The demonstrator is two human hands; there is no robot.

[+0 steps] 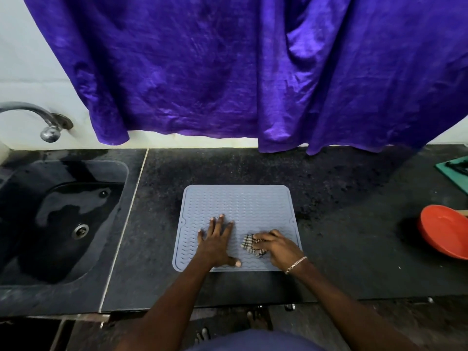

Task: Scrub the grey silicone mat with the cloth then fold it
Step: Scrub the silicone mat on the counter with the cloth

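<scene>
With the mat (238, 214) pinned by the flat, spread left hand (216, 243) and the cloth (249, 245) gripped by the right hand (276, 245), slippage is risked if pressure is eased.

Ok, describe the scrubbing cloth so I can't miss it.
Right of the sink, on the black counter, lies the grey silicone mat. On its near right part the right hand grips a small bunched cloth, checked dark and pale, unlike the plain purple curtain behind.

1. A purple curtain (228, 72) hangs ahead of me, its hem just above the black counter (354, 211).
2. To my left, a dark sink (76, 173) (glossy with reflections) sits under a metal tap (38, 115).
3. To my right, a red bowl (440, 231) and a green board (455, 173).
</scene>
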